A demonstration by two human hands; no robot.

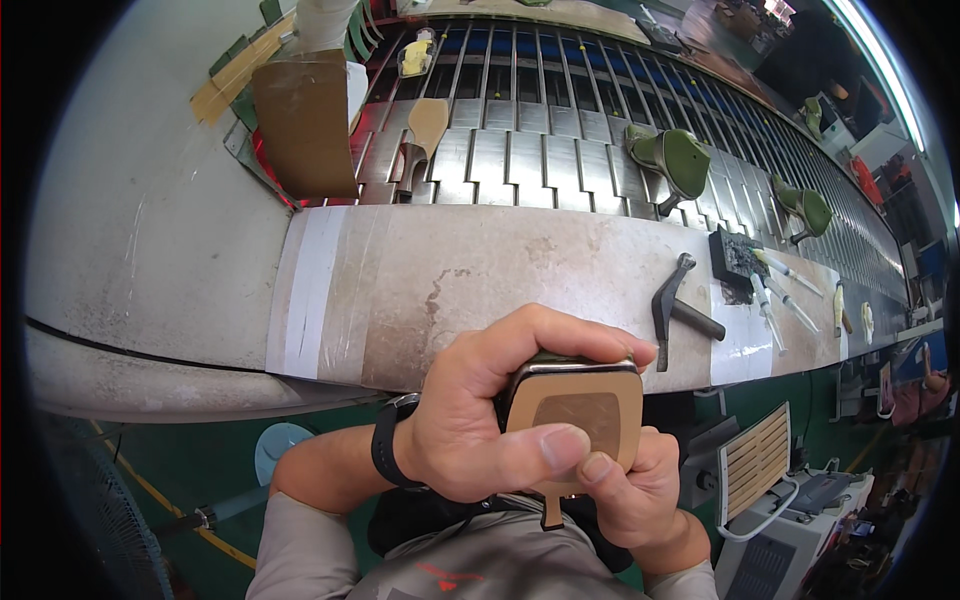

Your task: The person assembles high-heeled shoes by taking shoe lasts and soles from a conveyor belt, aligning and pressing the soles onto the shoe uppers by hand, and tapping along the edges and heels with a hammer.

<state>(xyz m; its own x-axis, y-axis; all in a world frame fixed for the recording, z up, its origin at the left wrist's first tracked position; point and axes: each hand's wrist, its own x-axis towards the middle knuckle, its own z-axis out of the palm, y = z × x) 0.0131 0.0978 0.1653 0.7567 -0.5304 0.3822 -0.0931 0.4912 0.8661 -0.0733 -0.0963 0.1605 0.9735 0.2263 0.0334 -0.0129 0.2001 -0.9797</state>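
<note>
I hold a shoe point(575, 405) sole-up close to my chest, below the front edge of the worn workbench point(480, 290). Its tan sole has a darker roughened patch, and green upper shows along the top rim. My left hand point(490, 410) wraps over the shoe from the left, thumb lying across the sole's lower edge. A black watch sits on that wrist. My right hand point(630, 490) grips the shoe from below at the right, thumb tip touching the sole next to the left thumb.
A hammer point(680, 305) lies on the bench to the right, beside a black block point(738, 258) and several brushes point(785, 295). Green high-heeled shoes point(675, 160) and a tan one point(420, 140) ride the slatted conveyor point(540, 120) behind. A cardboard sheet point(305, 125) stands at the left.
</note>
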